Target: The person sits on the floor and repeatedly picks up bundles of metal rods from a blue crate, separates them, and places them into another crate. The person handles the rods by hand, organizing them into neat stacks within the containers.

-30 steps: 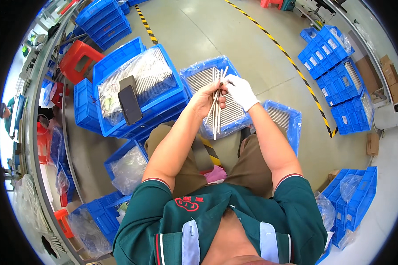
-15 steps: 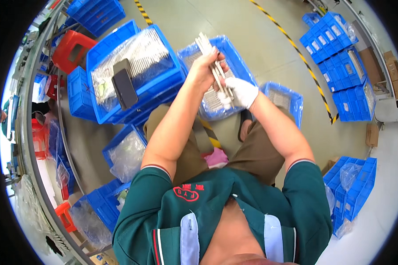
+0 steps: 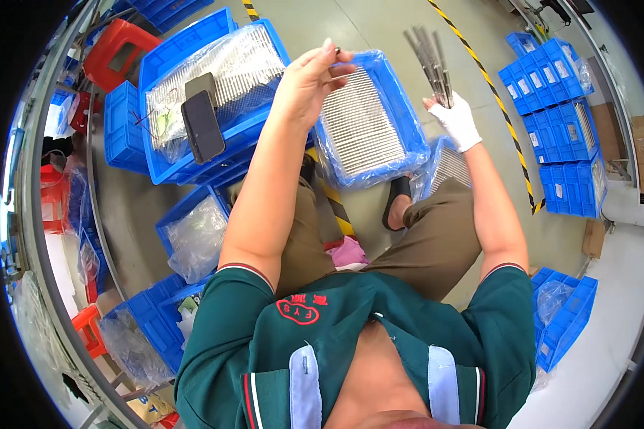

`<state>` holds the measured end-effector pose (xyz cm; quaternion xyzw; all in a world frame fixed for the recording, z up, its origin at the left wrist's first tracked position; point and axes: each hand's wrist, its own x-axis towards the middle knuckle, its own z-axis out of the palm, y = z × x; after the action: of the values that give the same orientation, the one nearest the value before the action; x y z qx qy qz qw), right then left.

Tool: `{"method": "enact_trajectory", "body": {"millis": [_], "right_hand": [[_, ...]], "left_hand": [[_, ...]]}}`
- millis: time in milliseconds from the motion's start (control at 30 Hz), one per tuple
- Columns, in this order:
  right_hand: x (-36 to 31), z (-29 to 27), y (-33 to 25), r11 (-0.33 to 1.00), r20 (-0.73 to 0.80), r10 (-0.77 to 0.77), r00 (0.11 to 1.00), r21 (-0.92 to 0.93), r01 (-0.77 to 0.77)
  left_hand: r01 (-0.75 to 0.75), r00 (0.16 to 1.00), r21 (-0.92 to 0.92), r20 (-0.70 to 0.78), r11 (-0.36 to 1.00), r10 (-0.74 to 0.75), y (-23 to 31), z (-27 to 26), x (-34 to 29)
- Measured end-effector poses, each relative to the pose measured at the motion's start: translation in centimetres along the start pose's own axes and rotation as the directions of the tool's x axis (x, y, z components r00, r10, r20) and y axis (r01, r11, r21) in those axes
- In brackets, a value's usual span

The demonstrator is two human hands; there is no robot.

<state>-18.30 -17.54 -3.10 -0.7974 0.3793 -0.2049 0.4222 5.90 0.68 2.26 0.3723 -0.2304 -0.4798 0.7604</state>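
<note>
A fanned bundle of thin grey metal rods (image 3: 429, 61) stands up from my right hand (image 3: 456, 123), which wears a white glove with bare fingertips and is closed round the lower ends. My bare left hand (image 3: 311, 82) is raised at the left edge of a blue crate (image 3: 409, 107); its thumb and fingers are curled together, with a small dark thing at the tips too small to name. Rows of similar metal rods (image 3: 361, 125) lie in that plastic-lined crate. Beside my right knee, a second lined crate (image 3: 426, 168) holds more rods, partly hidden by my leg.
At the left, a large blue crate (image 3: 175, 187) holds rods under clear plastic, with a black phone (image 3: 203, 127) on top. A red stool (image 3: 107, 68) stands behind it. Stacked blue bins (image 3: 562, 132) are at the right, past yellow-black floor tape (image 3: 495, 93).
My hands have moved apart. The right has carried the rod bundle right and up, away from over the middle crate; the left has let go of it and moved slightly left and up.
</note>
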Motion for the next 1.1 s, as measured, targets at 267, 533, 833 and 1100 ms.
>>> {"method": "enact_trajectory", "body": {"millis": [267,533,833,1100], "right_hand": [[2.9,2.8,5.7,0.603,0.204,0.233,0.951,-0.798,0.024],[5.9,7.6,10.7,0.548,0.458,0.131,0.879,-0.773,0.321],[8.9,14.4,13.8,0.614,0.702,0.085,0.707,-0.596,0.518],[8.9,16.9,13.1,0.594,0.691,-0.238,0.683,-0.453,0.665]], "left_hand": [[0.000,1.000,0.044,-0.029,0.999,0.001,1.8,-1.4,-2.1],[0.030,0.999,0.096,0.007,0.995,-0.031,2.2,-2.3,-3.2],[0.025,0.994,0.190,0.097,0.982,-0.044,2.2,-2.5,-3.4],[0.024,0.992,0.227,0.116,0.974,-0.052,2.1,-2.3,-3.4]]}}
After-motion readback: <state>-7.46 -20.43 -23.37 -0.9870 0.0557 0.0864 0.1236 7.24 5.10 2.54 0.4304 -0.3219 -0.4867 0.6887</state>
